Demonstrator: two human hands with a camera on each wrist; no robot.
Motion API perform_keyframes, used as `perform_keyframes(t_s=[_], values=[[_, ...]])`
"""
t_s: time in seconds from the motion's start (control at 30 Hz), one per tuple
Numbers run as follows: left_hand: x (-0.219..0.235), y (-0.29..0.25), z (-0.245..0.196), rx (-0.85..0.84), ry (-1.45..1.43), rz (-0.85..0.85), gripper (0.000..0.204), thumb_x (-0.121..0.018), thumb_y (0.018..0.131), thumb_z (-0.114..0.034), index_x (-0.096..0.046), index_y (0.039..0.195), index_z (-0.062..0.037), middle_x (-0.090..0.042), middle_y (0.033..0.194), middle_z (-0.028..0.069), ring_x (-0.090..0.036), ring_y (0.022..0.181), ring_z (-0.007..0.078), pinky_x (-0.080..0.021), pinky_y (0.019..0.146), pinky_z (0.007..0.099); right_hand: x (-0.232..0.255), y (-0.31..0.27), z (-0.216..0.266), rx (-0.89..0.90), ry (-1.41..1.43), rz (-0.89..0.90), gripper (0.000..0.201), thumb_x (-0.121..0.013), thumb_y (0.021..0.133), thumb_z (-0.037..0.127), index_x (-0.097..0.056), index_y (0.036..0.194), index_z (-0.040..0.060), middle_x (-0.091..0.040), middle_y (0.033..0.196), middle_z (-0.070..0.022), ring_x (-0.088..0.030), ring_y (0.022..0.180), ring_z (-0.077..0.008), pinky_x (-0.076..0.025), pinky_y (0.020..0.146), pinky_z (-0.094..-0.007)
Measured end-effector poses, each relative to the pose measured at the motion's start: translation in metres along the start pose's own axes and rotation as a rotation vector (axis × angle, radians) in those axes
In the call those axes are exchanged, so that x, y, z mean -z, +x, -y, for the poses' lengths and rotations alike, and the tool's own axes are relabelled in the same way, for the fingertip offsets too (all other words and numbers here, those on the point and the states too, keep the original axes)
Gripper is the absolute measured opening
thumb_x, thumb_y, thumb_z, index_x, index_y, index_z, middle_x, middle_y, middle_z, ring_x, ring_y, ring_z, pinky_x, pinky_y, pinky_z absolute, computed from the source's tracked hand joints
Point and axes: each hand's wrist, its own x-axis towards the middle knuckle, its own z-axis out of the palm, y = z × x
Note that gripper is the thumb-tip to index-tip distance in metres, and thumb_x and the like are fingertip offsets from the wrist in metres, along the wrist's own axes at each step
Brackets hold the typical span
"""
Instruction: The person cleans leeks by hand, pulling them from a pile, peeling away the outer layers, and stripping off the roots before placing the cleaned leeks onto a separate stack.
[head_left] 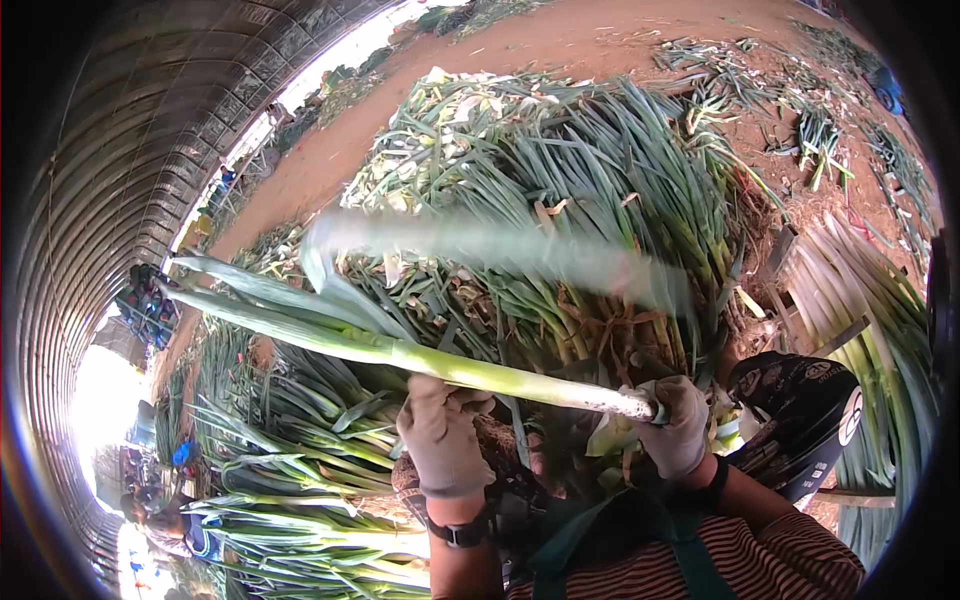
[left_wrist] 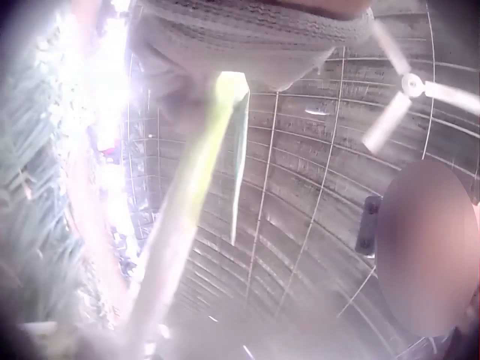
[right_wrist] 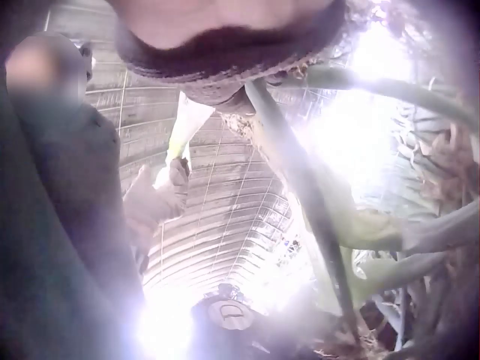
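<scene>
A thick green onion [head_left: 500, 378] lies slantwise across the front of my body, leaves to the left and white root end to the right. My left hand [head_left: 445, 435], in a pale work glove, grips its stalk from below near the middle. At the root end, the gloved fingers of my right hand [head_left: 680, 425] pinch the stalk together with a bit of green. Above the stalk, a long leaf [head_left: 480, 245] is blurred by motion. The right wrist view shows a green strip of leaf [right_wrist: 300, 169] hanging from that hand. In the left wrist view the stalk [left_wrist: 199, 176] runs away from the glove.
Ahead lies a big heap of green onions [head_left: 620, 170], with pale scraps [head_left: 430, 130] on its far side. More green onions [head_left: 300, 480] are piled at the left. At the right, a bundle with white stalks [head_left: 850, 290] leans in a frame. My patterned trouser knee [head_left: 800, 400] is beside it.
</scene>
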Motion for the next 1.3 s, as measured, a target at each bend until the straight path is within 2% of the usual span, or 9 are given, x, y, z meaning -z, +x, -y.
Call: perform_keyframes(t_s=[0.33,0.47,0.53,0.7,0.73,0.8,0.87,0.97,1.3], values=[[0.008,0.006,0.019,0.397,-0.29,0.142,0.009,-0.06,0.09,-0.006,-0.063,0.094,0.002,-0.066,0.081,0.0102,-0.065,0.072,0.0164,-0.055,0.062,0.0297,-0.001,-0.002,-0.012,0.088,-0.107,-0.017,0.053,-0.086,0.056,0.008,-0.052,0.098,0.007,-0.06,0.081,-0.0101,-0.06,0.07,-0.0283,-0.048,0.062,-0.0388],[-0.006,-0.02,0.029,0.143,0.225,0.508,0.016,-0.058,0.092,-0.013,-0.066,0.093,0.0007,-0.066,0.082,0.0092,-0.064,0.067,0.0154,-0.055,0.06,0.03,-0.014,-0.012,-0.007,-0.527,0.473,0.111,0.049,-0.088,0.065,0.009,-0.055,0.101,0.0053,-0.064,0.091,-0.0064,-0.062,0.081,-0.0153,-0.05,0.072,-0.0302],[-0.019,-0.036,0.042,0.136,0.666,0.916,0.017,-0.057,0.092,-0.013,-0.067,0.094,0.0011,-0.066,0.083,0.0086,-0.063,0.066,0.0138,-0.052,0.063,0.0278,-0.012,-0.008,-0.002,-0.684,0.739,0.123,0.046,-0.087,0.069,0.009,-0.057,0.102,0.0045,-0.065,0.096,-0.0038,-0.06,0.087,-0.0095,-0.05,0.078,-0.0267],[-0.004,-0.021,0.054,0.394,0.198,0.509,0.019,-0.055,0.094,-0.014,-0.068,0.098,-0.0012,-0.066,0.081,0.004,-0.06,0.068,0.0113,-0.048,0.061,0.0264,-0.001,0.001,-0.014,-0.714,0.819,0.415,0.04,-0.083,0.073,0.006,-0.058,0.104,0.0034,-0.064,0.099,-0.0008,-0.057,0.091,-0.0075,-0.049,0.082,-0.0264],[0.01,0.0,0.059,0.162,0.24,0.381,0.026,-0.049,0.097,-0.02,-0.065,0.105,-0.0006,-0.062,0.079,0.0033,-0.057,0.067,0.0121,-0.045,0.058,0.025,0.002,0.001,-0.014,-0.744,0.834,0.477,0.041,-0.082,0.073,0.005,-0.058,0.106,0.003,-0.064,0.1,-0.0014,-0.057,0.092,-0.008,-0.049,0.083,-0.0265],[0.017,0.04,0.045,0.181,-0.413,0.181,0.047,-0.052,0.097,-0.047,-0.061,0.106,-0.0019,-0.064,0.09,0.0044,-0.053,0.063,0.0095,-0.044,0.056,0.0216,0.002,-0.003,-0.014,-0.765,0.909,0.565,0.04,-0.08,0.076,0.007,-0.058,0.109,0.0014,-0.064,0.1,-0.0021,-0.058,0.092,-0.009,-0.048,0.083,-0.027],[0.022,0.072,0.036,0.23,-0.716,0.272,0.052,-0.059,0.093,-0.048,-0.057,0.122,-0.0049,-0.062,0.112,0.008,-0.043,0.058,0.0098,-0.041,0.052,0.0194,0.001,0.003,-0.008,-0.797,0.924,0.699,0.039,-0.077,0.079,0.009,-0.058,0.112,-0.0003,-0.064,0.1,-0.0029,-0.058,0.092,-0.0102,-0.048,0.084,-0.0273],[0.035,0.08,0.041,0.189,-0.542,0.276,0.046,-0.062,0.093,-0.041,-0.057,0.121,-0.0045,-0.063,0.11,0.0093,-0.043,0.056,0.0086,-0.037,0.046,0.0184,0.006,0.008,-0.003,-0.828,0.854,0.932,0.04,-0.071,0.085,0.016,-0.058,0.118,-0.0025,-0.065,0.102,-0.0044,-0.059,0.096,-0.0114,-0.048,0.084,-0.0275],[0.027,0.077,0.054,0.221,-0.33,-0.232,0.016,-0.07,0.09,-0.019,-0.059,0.088,-0.0071,-0.055,0.068,0.0004,-0.047,0.051,0.0085,-0.035,0.041,0.0216,-0.016,-0.012,0.002,-0.2,0.131,0.315,0.041,-0.073,0.076,0.013,-0.059,0.113,0.0039,-0.067,0.089,-0.0159,-0.067,0.078,-0.0352,-0.054,0.067,-0.0405]])
